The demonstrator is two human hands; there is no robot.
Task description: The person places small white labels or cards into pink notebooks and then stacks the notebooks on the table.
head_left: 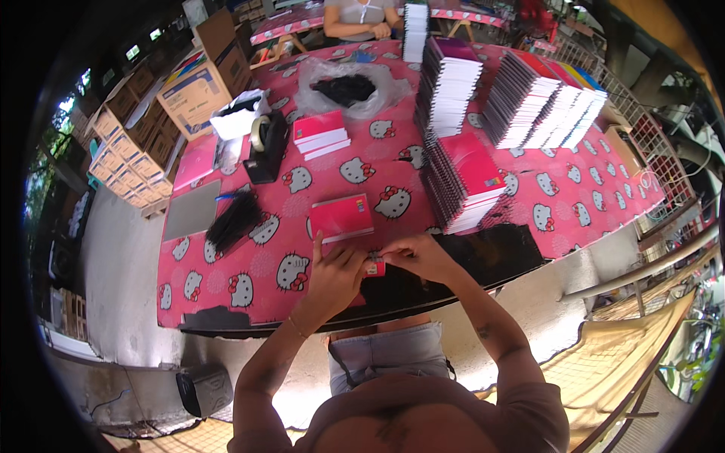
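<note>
Close to the table's near edge, my left hand is closed around the side of a small red piece, its index finger pointing away from me. Thumb and fingertips of my right hand are pinched together at the upper edge of that piece; what sits between them is too small to make out. Just beyond my left fingers lies a red notebook, flat on the pink cartoon-cat tablecloth. A bundle of thin black strands rests left of it.
Tall stacks of spiral notebooks stand to the right and far right. Beyond the red notebook are a small notebook pile, a tape dispenser and a plastic bag of black strands. Cardboard boxes fill the left. A person sits opposite.
</note>
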